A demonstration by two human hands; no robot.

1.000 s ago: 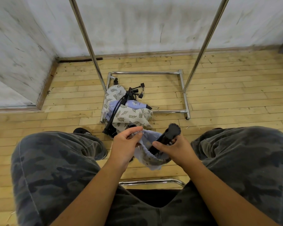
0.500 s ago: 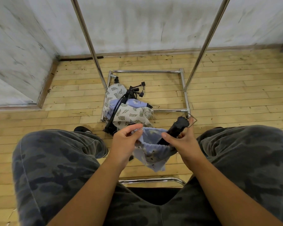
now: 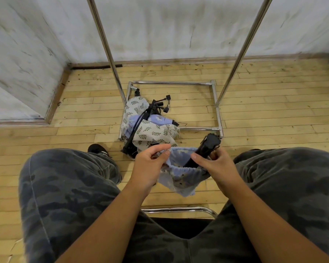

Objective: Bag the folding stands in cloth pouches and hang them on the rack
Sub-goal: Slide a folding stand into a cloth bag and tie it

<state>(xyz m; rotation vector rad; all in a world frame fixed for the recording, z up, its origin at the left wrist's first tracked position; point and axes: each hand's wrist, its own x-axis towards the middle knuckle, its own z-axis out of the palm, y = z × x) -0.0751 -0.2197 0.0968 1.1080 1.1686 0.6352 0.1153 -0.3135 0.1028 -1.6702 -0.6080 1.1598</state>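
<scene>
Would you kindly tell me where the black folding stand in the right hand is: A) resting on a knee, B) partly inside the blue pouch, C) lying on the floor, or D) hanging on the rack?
B: the folding stand has its lower end in the blue pouch, its top sticking out above the right hand.

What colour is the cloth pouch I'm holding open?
The cloth pouch is light blue with small dark markings, seen best in the head view.
</scene>
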